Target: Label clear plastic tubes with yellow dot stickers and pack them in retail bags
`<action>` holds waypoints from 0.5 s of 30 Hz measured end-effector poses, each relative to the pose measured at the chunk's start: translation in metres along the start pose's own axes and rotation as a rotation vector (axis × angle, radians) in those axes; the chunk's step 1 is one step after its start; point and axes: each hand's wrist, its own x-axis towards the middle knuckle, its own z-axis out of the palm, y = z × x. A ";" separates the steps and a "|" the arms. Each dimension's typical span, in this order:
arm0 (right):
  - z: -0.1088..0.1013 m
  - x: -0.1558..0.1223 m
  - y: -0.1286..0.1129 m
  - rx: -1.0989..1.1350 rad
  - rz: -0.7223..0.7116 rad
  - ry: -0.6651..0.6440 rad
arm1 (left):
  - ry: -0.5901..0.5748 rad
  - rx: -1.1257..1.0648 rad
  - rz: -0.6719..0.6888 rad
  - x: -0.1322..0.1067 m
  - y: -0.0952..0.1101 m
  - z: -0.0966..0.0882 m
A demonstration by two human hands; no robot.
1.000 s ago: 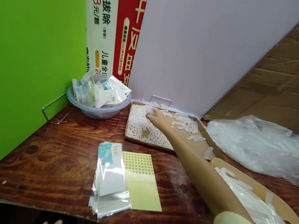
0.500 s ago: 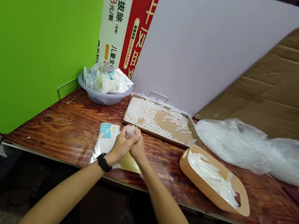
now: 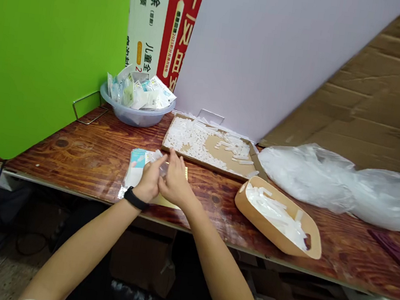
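Observation:
Both hands are together over the front of the table, with a bundle of translucent plastic strips (image 3: 163,168) between them. My left hand (image 3: 149,179) is closed round the strips, some of which poke out above its fingers. My right hand (image 3: 177,180) presses against the bundle from the other side, its fingers fairly straight and its thumb near the left hand. Exactly how many strips are held is hidden. Below lie a stack of printed cards in clear bags (image 3: 134,171) and a gold-coloured sheet (image 3: 167,201), partly covered by my hands.
A shallow cardboard tray (image 3: 210,146) behind my hands holds small white pieces and strips. To the right stands a tan basket (image 3: 264,223) of strips, with a clear plastic bag (image 3: 303,176) behind it. A blue bowl (image 3: 136,117) holds filled packets. Upright boards line the back.
My hands have opened out somewhat from a tight clasp; the right fingers are now straighter and more of the strips show. The camera view has tilted down slightly.

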 end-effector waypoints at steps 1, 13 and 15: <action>-0.002 -0.001 -0.003 0.027 -0.066 -0.009 | 0.035 -0.022 -0.022 0.002 0.007 -0.001; 0.007 0.005 -0.030 0.019 -0.474 0.788 | -0.149 -0.181 -0.280 -0.044 0.019 0.001; 0.004 0.006 -0.030 -0.014 -0.484 0.822 | -0.159 -0.196 -0.259 -0.046 0.018 -0.001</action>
